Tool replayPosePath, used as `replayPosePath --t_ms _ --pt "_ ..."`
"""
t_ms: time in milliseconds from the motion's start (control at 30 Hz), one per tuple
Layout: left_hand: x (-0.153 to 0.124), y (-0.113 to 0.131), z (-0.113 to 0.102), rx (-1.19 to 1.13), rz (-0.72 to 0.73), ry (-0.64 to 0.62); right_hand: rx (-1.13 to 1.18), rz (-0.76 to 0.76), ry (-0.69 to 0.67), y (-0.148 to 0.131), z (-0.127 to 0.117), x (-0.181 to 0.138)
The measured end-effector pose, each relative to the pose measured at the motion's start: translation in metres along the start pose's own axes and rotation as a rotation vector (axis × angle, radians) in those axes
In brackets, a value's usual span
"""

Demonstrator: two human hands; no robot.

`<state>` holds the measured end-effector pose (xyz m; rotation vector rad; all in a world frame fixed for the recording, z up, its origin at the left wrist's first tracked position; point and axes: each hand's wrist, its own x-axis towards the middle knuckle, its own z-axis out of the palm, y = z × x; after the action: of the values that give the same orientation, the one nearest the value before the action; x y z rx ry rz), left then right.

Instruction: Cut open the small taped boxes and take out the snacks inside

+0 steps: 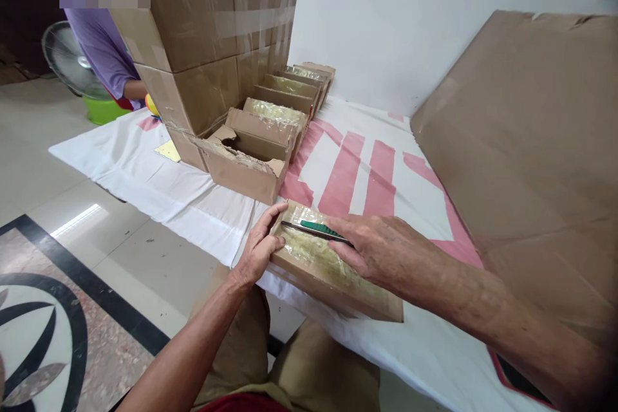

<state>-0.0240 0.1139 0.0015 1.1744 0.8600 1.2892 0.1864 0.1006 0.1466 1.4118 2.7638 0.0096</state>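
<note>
A narrow cardboard box (333, 299) with clear, yellowish tape over its top lies at the table's front edge. My left hand (261, 244) grips its far left end, fingers over the end edge and thumb on the top. In my right hand (362, 244) is a green and dark utility knife (318, 230), held low and almost flat over the taped top. The knife's dark tip points toward my left hand. Whether the tip touches the tape I cannot tell.
Behind stand an open, torn-edged box (246, 170) and a row of cardboard compartments (282, 100) against tall stacked cartons (207, 38). A large cardboard sheet (541, 161) leans at the right. Across the table, a person in a purple sleeve (103, 48) sits near a fan (67, 58).
</note>
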Motion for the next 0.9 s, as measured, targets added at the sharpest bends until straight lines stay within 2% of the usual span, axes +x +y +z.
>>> replayPosePath --t_ms 233,433,500,633,800,900 --pt "-0.001 -0.001 0.000 0.008 0.001 0.004 -0.038 0.032 0.003 -0.003 0.011 -0.006" --pt "-0.001 -0.002 -0.003 0.021 0.037 -0.017 0.005 0.012 0.079 -0.007 0.022 -0.008" --pt "-0.001 -0.002 -0.003 0.036 0.038 -0.028 -0.050 0.038 0.005 -0.006 0.020 -0.012" --pt "0.000 -0.001 -0.001 0.083 0.045 -0.015 -0.175 0.113 -0.226 -0.005 0.009 -0.017" --pt "0.001 -0.002 0.000 0.123 0.064 0.016 -0.195 0.144 -0.336 -0.013 -0.013 -0.007" --pt "0.002 -0.001 0.000 0.192 0.091 -0.007 -0.235 0.109 -0.377 -0.025 -0.027 0.004"
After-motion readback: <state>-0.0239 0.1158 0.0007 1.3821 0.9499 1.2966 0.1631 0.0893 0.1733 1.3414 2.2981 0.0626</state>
